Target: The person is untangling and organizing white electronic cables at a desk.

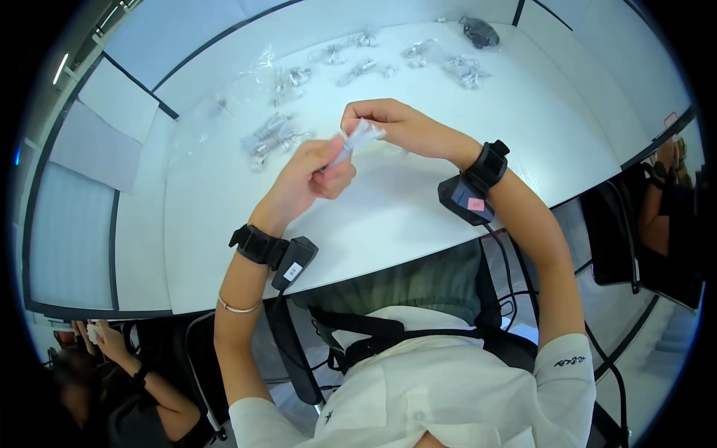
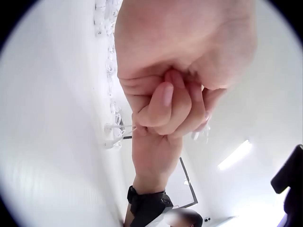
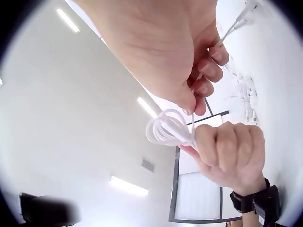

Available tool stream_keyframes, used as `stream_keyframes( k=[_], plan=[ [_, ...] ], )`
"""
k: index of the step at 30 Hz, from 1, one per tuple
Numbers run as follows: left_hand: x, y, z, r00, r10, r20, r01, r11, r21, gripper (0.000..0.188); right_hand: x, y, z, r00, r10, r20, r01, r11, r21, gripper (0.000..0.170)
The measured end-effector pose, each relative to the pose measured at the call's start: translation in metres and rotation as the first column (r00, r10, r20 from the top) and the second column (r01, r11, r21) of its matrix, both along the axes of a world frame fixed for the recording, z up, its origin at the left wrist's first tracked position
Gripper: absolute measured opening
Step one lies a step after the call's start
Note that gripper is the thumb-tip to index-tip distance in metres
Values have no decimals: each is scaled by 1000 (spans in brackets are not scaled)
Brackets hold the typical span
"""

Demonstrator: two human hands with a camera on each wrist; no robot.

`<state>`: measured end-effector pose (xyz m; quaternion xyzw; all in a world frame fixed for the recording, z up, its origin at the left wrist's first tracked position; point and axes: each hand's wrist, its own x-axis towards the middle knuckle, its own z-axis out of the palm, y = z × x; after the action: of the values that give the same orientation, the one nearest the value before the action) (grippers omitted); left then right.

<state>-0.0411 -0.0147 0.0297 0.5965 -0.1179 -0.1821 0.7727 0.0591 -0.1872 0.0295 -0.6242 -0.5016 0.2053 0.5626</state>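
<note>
A coiled white cable (image 3: 169, 128) sticks out of the left hand (image 3: 232, 149), whose fingers curl round it. In the head view the left hand (image 1: 310, 175) grips this bundle (image 1: 361, 136) above the white table. The right hand (image 1: 396, 127) is close beside it, and in the right wrist view its thumb and fingers (image 3: 204, 90) pinch a strand running from the coil. White plug ends (image 3: 242, 19) hang past the right hand's fingers. In the left wrist view the curled left fingers (image 2: 173, 106) hide most of the cable.
Several bundled white cables (image 1: 272, 138) lie across the far and left parts of the table (image 1: 523, 142). Clear plastic bags (image 1: 254, 78) are among them, and a dark grey pouch (image 1: 479, 33) lies at the back right. Low white panels surround the table; other people sit at both sides.
</note>
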Motion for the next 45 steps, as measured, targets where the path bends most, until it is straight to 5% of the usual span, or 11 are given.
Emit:
stream_keyframes(
  k=[2,6,9,12,21,30,35,45],
  plan=[
    [1,1,-1,992,-123,10,121,988,97,46,3,-4,4,998,63,-31,-65,996,-68,23],
    [1,-3,3,996,-86,6,76,910,407,48,5,-7,5,993,114,-23,-116,983,-144,21],
    [5,-7,-10,960,40,279,-211,758,618,45,7,-7,4,996,60,60,-50,987,-154,19],
    [5,-7,-15,920,109,377,-357,633,687,37,2,-7,8,995,-11,104,25,991,-134,18],
    [1,-16,-13,754,77,652,-589,516,621,22,-4,-8,14,988,-85,130,98,990,-97,19],
    [4,-10,-9,598,-25,801,-781,206,589,19,-4,-7,16,952,-218,215,236,970,-62,28],
    [2,-9,-5,504,-103,857,-844,149,515,15,-12,-10,24,984,-175,-25,167,968,-189,40],
    [4,-9,-7,467,-127,875,-860,166,482,14,-6,-6,14,973,-196,124,206,976,-73,30]
  ],
)
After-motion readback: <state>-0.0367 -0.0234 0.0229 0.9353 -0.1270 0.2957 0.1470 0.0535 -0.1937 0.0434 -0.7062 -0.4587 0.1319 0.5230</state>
